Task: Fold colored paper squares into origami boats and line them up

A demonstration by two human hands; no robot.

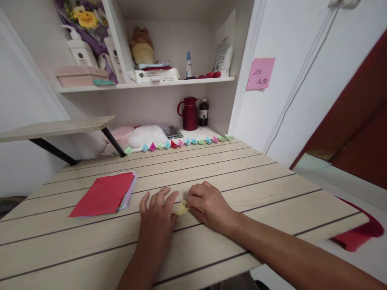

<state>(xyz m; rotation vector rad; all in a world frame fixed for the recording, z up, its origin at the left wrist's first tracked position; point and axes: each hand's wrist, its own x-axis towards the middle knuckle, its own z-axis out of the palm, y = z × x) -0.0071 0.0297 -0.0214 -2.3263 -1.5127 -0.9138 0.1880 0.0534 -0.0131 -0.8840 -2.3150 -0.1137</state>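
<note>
A small folded piece of yellow paper (180,208) is held low over the slatted wooden table, between my two hands. My left hand (157,215) has its thumb and index finger at the paper's left end, while its other fingers are raised and spread. At the right end, my right hand (208,205) pinches the paper with its fingers curled in; the fingertips are partly hidden. To the left lies a stack of coloured paper sheets (102,195), red on top. Along the table's back edge runs a row of small folded paper pieces (167,145) in several colours.
A small raised wooden shelf (57,128) on black legs stands at the back left. Behind the row are a dark red jug (190,114), a dark bottle (203,113) and a white plastic bag (148,136). The table's right corner (359,217) overhangs the floor.
</note>
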